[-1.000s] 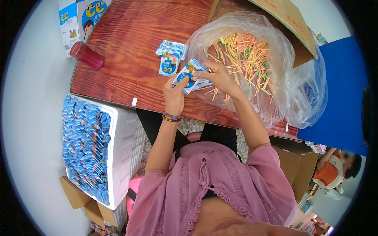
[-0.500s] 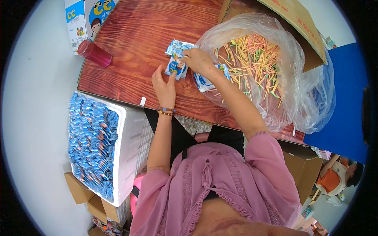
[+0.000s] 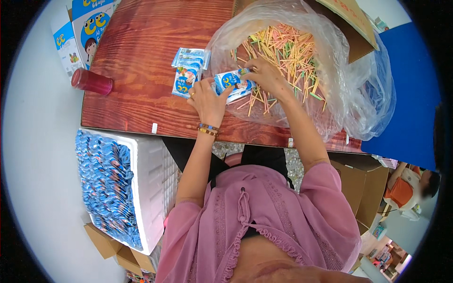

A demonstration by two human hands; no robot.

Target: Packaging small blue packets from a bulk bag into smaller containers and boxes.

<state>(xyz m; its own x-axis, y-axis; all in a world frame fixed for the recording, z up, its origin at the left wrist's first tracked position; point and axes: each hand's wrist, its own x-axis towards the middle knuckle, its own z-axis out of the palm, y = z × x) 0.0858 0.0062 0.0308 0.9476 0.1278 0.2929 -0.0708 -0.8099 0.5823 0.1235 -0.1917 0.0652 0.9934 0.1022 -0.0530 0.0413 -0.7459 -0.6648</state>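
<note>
A small blue-and-white packet (image 3: 230, 81) lies tilted at the front-left edge of the stick pile, with at least one more packet showing under it. My left hand (image 3: 208, 101) grips its left end, thumb on the printed face. At its right end my right hand (image 3: 269, 81) pinches the corner, fingertips partly hidden behind it. Just left of my left hand, several similar packets (image 3: 185, 81) overlap on the wooden table (image 3: 151, 56). Thin pastel candy-like sticks (image 3: 288, 54) spread loose inside a large clear plastic bag (image 3: 330, 108).
A cardboard box (image 3: 351, 28) stands behind the bag. A red-lidded jar (image 3: 92, 81) lies near the table's left edge, by printed cartons (image 3: 89, 35). Below left, a white foam box (image 3: 141, 188) holds many blue packets (image 3: 106, 188). A person (image 3: 406, 187) is at far right.
Both hands have moved right from the overlapping packets to the packet by the sticks and hold its ends. The packets at left are let go. The whole view has shifted.
</note>
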